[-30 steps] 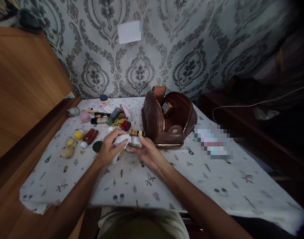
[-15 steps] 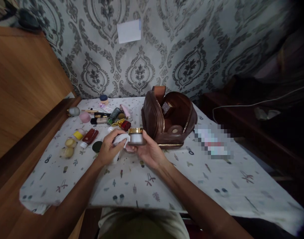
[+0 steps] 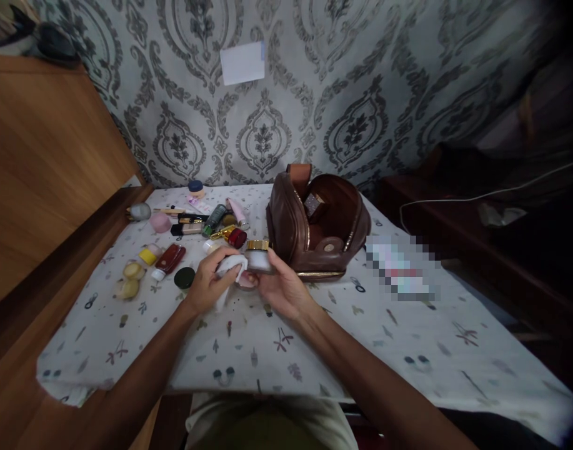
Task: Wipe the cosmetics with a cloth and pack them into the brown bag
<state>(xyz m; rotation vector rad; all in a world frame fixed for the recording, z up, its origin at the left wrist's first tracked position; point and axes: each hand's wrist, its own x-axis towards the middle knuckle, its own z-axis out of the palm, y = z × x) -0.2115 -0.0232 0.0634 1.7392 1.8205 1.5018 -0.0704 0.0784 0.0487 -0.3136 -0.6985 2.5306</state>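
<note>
My right hand [image 3: 284,289] is closed round a clear jar [image 3: 259,261] with a gold band at its top. A folded white cloth [image 3: 232,267] is pinched in my left hand [image 3: 207,281], close against the jar's left side. Below the jar, a pinkish round item [image 3: 247,280] shows partly between the hands. A dark green round lid [image 3: 184,277] lies on the tablecloth just left of my left hand. Behind my right hand stands an open brown leather bag [image 3: 318,231] with a small glittery box [image 3: 313,204] inside.
Cosmetics lie at the left on the patterned tablecloth [image 3: 249,359]: a red-brown bottle [image 3: 169,260], yellow-lidded jars [image 3: 133,270], a pink jar [image 3: 160,222], a green bottle [image 3: 214,219] and a red-capped item [image 3: 237,237]. A blurred-out object [image 3: 402,267] lies right of the bag. A wooden panel [image 3: 52,162] borders the left.
The jar has tilted slightly in my right hand. My left hand and the cloth have shifted a little beside it.
</note>
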